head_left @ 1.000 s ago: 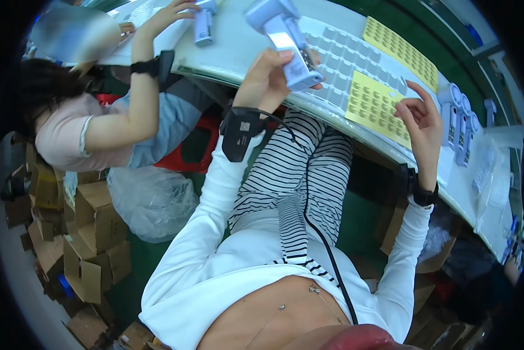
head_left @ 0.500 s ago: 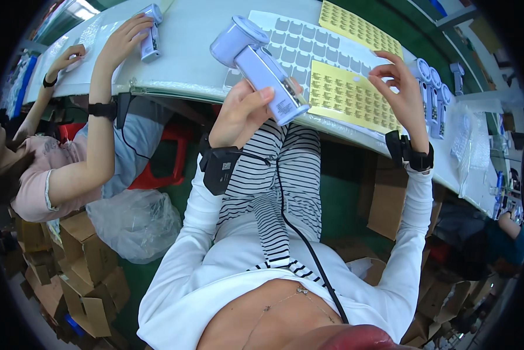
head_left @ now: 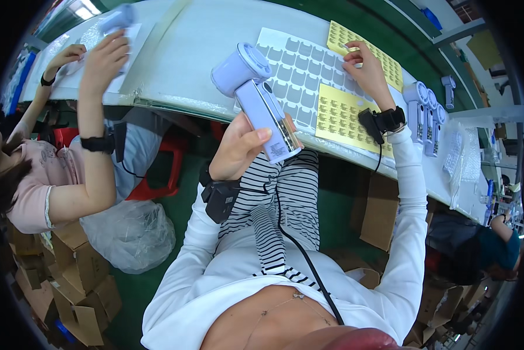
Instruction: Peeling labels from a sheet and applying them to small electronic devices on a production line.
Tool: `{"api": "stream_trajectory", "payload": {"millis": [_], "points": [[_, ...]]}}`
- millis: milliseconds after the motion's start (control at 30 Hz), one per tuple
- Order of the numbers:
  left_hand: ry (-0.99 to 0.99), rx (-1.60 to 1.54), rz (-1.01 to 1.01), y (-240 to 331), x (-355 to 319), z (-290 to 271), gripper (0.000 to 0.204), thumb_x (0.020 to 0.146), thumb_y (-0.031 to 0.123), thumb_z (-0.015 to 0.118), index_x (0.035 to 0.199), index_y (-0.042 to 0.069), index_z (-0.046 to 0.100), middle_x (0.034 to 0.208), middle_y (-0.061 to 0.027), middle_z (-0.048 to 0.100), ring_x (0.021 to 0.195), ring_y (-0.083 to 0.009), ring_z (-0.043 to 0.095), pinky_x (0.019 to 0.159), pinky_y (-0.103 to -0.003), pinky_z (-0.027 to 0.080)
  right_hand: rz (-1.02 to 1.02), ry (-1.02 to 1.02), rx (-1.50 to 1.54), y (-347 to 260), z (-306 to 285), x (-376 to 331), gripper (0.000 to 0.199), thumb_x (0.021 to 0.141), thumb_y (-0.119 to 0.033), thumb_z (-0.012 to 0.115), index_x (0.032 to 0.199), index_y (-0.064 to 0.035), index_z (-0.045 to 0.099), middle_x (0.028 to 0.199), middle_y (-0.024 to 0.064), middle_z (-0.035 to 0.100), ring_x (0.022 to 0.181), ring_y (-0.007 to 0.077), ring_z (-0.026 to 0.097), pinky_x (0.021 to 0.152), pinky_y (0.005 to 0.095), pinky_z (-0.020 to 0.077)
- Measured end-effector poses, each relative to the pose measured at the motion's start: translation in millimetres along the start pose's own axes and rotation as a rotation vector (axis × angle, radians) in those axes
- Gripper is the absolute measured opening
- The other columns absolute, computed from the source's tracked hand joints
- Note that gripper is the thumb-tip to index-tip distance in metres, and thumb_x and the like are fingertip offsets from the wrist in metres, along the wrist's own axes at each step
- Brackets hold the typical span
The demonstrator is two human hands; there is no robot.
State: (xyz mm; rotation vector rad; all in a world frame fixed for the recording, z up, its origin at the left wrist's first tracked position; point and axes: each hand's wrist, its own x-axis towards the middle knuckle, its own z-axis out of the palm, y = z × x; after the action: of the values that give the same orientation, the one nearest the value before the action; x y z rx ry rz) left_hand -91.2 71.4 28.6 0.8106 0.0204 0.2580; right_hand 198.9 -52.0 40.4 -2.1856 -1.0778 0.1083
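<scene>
My left hand (head_left: 237, 147) is closed around the handle of a pale lilac handheld fan (head_left: 256, 108). Its round head tilts up to the left, and small print marks the handle's lower end. My right hand (head_left: 367, 67) hovers over the far right of a white sheet of grey die-cut stickers (head_left: 300, 73), thumb and fingers drawn together; a tiny pale bit shows at the fingertips, too small to name. Below that hand a yellow label sheet (head_left: 338, 116) with rows of dark print lies at the table's near edge. Another yellow label sheet (head_left: 384, 55) lies behind.
Several lilac fans (head_left: 422, 111) stand to the right, near bubble wrap (head_left: 463, 154). A single fan (head_left: 448, 90) is farther back. At left, a co-worker's hand (head_left: 104, 61) holds a blurred fan. Cardboard boxes (head_left: 86, 280) and a plastic bag (head_left: 130, 233) lie below.
My right hand has moved left and away from me, from the near yellow sheet to the far side of the sticker sheet. The held fan has come slightly nearer. The co-worker's fan has shifted left.
</scene>
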Motion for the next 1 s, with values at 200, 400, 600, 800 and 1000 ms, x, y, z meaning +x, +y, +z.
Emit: {"api": "stream_trajectory", "payload": {"millis": [200,400,600,800,1000], "points": [[-0.069,-0.073,0.022,2,-3,-9,0.045,0.082,0.016,0.058,0.118,-0.003,0.039,0.105,-0.0167,0.056,0.093,-0.0289,0.062,0.084,-0.039,0.049,-0.041,0.042,-0.068,-4,-2,-1,0.043,0.072,-0.003,0.065,0.112,-0.0077,0.051,0.080,0.0060,0.062,0.073,0.0148,0.059,0.066,0.0276,0.0488],[-0.074,-0.081,0.036,2,-7,-13,0.046,0.082,0.016,0.058,0.118,-0.004,0.038,0.106,-0.0175,0.056,0.093,-0.0293,0.062,0.085,-0.038,0.049,-0.024,-0.034,-0.052,-6,-7,-1,0.046,0.072,-0.007,0.066,0.115,-0.0073,0.050,0.082,0.0079,0.064,0.074,0.0169,0.060,0.066,0.0295,0.0495],[-0.032,-0.082,0.064,6,-12,-15,0.045,0.083,0.015,0.059,0.118,-0.004,0.038,0.107,-0.0178,0.056,0.095,-0.0286,0.062,0.086,-0.038,0.048,-0.058,-0.038,-0.224,-9,-2,-6,0.047,0.074,-0.007,0.063,0.120,-0.0064,0.052,0.089,0.0156,0.067,0.076,0.0245,0.065,0.069,0.0328,0.0511],[0.021,-0.071,0.076,12,-14,-13,0.046,0.083,0.014,0.058,0.120,-0.003,0.036,0.108,-0.0180,0.056,0.097,-0.0278,0.061,0.087,-0.037,0.048,-0.097,-0.030,-0.345,-13,-2,-3,0.047,0.075,-0.006,0.062,0.120,-0.0082,0.053,0.086,0.0142,0.068,0.076,0.0253,0.065,0.069,0.0331,0.0513],[0.032,-0.060,0.076,12,-17,-15,0.046,0.083,0.014,0.058,0.120,-0.003,0.035,0.109,-0.0179,0.056,0.098,-0.0276,0.061,0.088,-0.037,0.047,-0.014,-0.027,-0.158,-5,-7,1,0.053,0.073,-0.005,0.065,0.123,-0.0101,0.050,0.091,0.0112,0.068,0.080,0.0232,0.065,0.071,0.0321,0.0504]]}}
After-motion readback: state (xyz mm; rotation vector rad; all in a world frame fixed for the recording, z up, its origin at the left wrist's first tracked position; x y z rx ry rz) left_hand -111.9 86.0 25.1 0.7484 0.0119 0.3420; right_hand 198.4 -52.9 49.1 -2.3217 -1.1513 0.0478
